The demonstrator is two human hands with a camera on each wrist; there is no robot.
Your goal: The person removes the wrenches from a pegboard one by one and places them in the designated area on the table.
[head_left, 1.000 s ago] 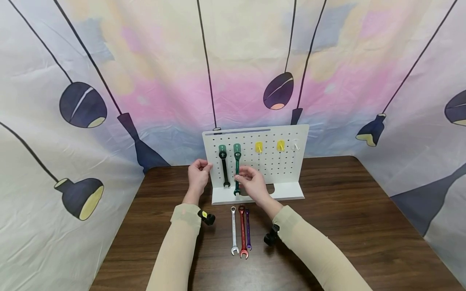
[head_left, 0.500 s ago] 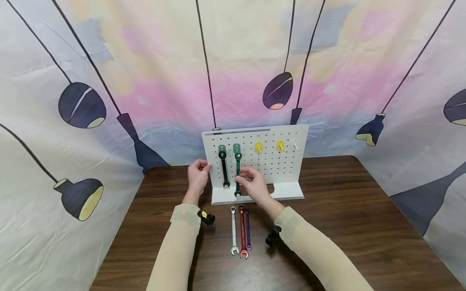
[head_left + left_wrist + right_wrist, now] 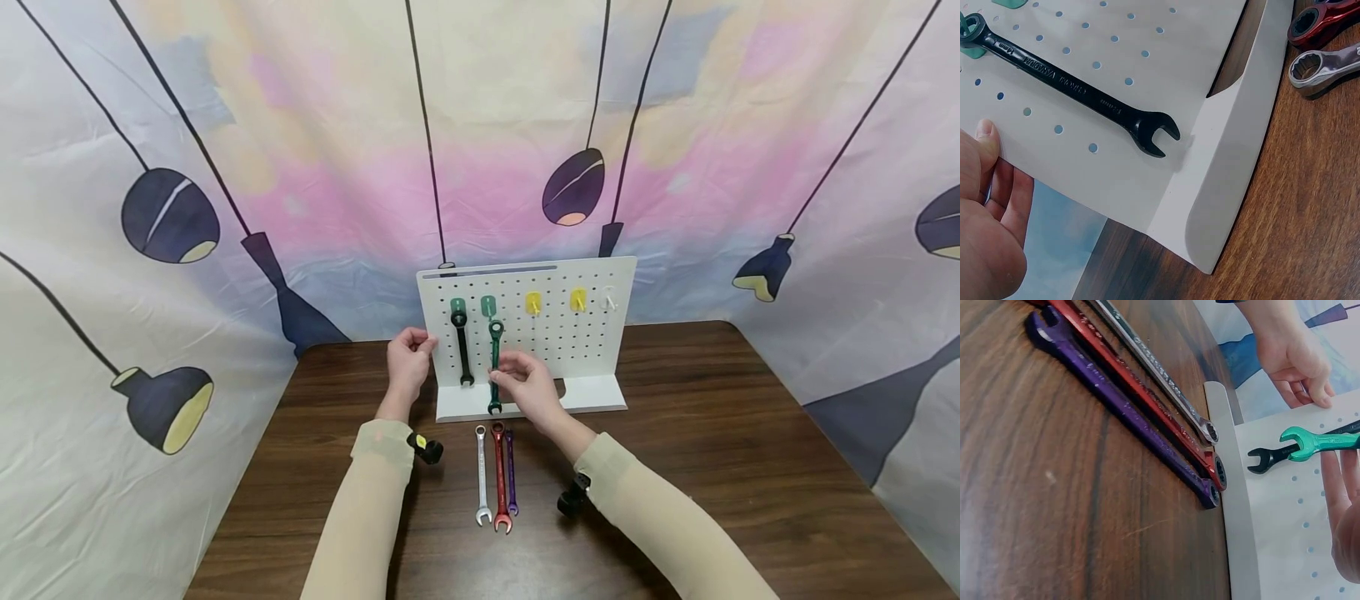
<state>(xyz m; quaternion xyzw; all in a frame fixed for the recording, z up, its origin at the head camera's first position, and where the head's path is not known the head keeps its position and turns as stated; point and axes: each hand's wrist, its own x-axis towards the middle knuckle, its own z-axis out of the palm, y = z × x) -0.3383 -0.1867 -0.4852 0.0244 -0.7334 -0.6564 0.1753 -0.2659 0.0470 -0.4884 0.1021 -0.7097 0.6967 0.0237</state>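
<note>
My left hand (image 3: pixel 408 365) pinches the left edge of the white pegboard (image 3: pixel 1147 37), thumb on its front face. My right hand (image 3: pixel 529 388) holds a green combination wrench (image 3: pixel 1319 443) by its shaft, ring end up and open end down. In the head view the wrench's ring stands below and right of the second green hook (image 3: pixel 488 305), apart from its backing. On the first green hook (image 3: pixel 457 305) hangs a black combination wrench (image 3: pixel 1063 78), just left of the green one.
Silver (image 3: pixel 482 475), red (image 3: pixel 500 479) and purple wrenches (image 3: pixel 512 473) lie side by side on the wooden table (image 3: pixel 712 467), before the board's base. Farther right on the board are two yellow hooks (image 3: pixel 533 303) and a clear hook (image 3: pixel 608 298). A patterned cloth (image 3: pixel 495 125) hangs behind.
The green wrench has come away from its hook, moving down, slightly right and toward me with my right hand. My left hand has stayed at the board's edge.
</note>
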